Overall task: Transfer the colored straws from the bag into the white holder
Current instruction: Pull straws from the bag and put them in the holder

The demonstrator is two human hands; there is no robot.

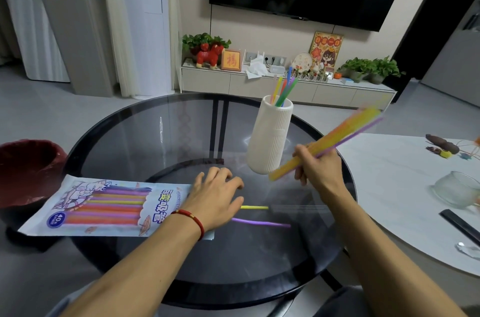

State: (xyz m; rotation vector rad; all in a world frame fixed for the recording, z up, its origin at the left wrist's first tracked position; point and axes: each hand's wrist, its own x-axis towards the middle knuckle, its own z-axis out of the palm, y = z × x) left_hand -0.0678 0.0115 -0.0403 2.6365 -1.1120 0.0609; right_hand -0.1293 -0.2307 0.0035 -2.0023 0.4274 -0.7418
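On the round dark glass table [135, 135], a flat printed plastic straw bag [85, 209] is laid toward the left edge, with rows of purple, orange and yellow straws visible through its clear window. The open end of the bag is covered by the left hand [217, 198], which is placed palm down with the fingers spread wide and resting on the bag and the glass; nothing is gripped by it. A red cord bracelet [193, 220] is worn on the left wrist. Just beside the left fingertips, a loose yellow straw [254, 207] and a loose purple straw [262, 222] are lying flat on the glass, apart from each other. A bundle of yellow, orange and purple straws [337, 137] is clasped in the right hand [315, 167], whose fingers are closed around the lower part of the bundle; the bundle is tilted up toward the right and is blurred at its far end. Near the right hand, toward the far side of the table, a tall white ribbed holder [270, 137] is standing upright, and several coloured straws [284, 86] are seen leaning out of its mouth. A dark red bin [28, 171] is located left of the table, and a clear glass bowl [453, 193] is set on the adjacent white table [389, 186] at right.
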